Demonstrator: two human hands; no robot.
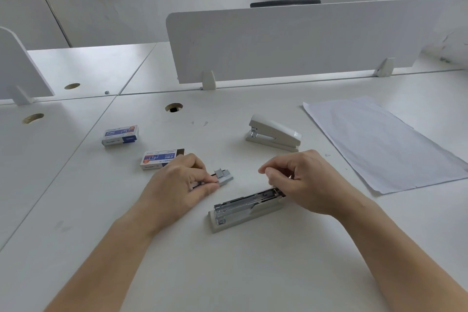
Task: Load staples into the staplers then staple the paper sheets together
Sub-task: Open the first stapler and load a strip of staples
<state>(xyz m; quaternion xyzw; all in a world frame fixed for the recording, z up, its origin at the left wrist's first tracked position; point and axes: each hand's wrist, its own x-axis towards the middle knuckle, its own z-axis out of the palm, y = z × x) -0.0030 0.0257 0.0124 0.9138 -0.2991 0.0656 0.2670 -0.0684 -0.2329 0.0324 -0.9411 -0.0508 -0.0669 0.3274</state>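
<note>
Staples (223,175) pinched by left hand (182,185); right hand (302,181) curled, hiding stapler (243,209) rear, grip unclear.

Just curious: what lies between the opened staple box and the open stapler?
The left hand, pinching a small stack of staples on the desk, lies between the opened staple box and the open stapler; the head view shows it.

Open stapler (247,210), dead centre: bright glossy metal channel, matt pale plastic base. Staples (224,175) at its eleven o'clock, shiny metal. Shut stapler (274,133) at twelve: smooth plastic shell, slight sheen. Far box (120,135) and near box (162,159), ten o'clock: printed card, satin. Paper (379,142) at two, matt, faintly creased. Desk (253,273): smooth, matt white.
</note>
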